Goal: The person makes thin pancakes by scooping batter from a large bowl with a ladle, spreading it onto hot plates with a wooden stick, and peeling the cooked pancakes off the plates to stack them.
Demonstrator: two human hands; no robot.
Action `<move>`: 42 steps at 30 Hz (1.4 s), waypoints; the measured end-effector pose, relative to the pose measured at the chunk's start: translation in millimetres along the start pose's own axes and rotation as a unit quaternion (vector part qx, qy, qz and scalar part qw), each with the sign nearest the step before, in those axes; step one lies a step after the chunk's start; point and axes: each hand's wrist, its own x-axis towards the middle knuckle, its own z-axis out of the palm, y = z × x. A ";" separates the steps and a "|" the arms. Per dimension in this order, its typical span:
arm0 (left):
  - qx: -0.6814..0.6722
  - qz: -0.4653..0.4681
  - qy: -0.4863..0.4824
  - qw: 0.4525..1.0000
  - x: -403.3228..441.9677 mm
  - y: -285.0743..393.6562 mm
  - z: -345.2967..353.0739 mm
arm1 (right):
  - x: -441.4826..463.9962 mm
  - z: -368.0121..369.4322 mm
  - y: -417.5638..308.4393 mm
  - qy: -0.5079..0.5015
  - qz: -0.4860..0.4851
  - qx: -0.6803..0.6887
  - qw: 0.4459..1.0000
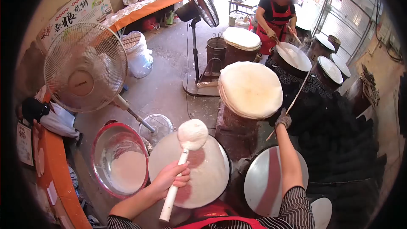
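Observation:
My left hand [171, 180] is wrapped round the white handle of a ladle [182, 157]. Pale batter coats the ladle's round head, which is held up over a wide round griddle [163, 160] covered with a pale layer. In a grey glove, my right hand [283, 121] is closed on a long thin stick [298, 92] that slants up and away. Close by that hand lies a stack of large round pancakes [250, 88]. Under my right forearm is a second round plate, shiny and bare metal [259, 182]. To the left, a red-rimmed basin [101, 146] holds pale batter [128, 171].
A co-worker [275, 17] in a red apron stands at a far pan [293, 57], holding tools. Two fans [85, 68] [202, 3] stand on the left and ahead. Another pancake stack [241, 38], several lidded pans and an orange-covered table [146, 9] are farther off.

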 end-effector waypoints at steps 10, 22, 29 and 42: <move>0.391 0.052 -0.050 0.918 -5.1 -150.4 136.0 | -172.2 -480.8 74.1 -0.379 -0.335 0.017 0.862; 0.680 0.358 -0.088 0.634 84.2 -355.4 207.0 | -202.2 -609.9 274.0 -0.353 -0.103 0.024 0.930; 0.630 0.391 0.006 0.671 165.7 -420.9 198.3 | -246.9 -536.5 305.2 -0.253 0.080 0.262 0.928; 0.718 0.500 0.040 0.484 146.1 -326.5 186.4 | -273.3 -459.5 258.0 -0.048 -0.129 0.013 0.990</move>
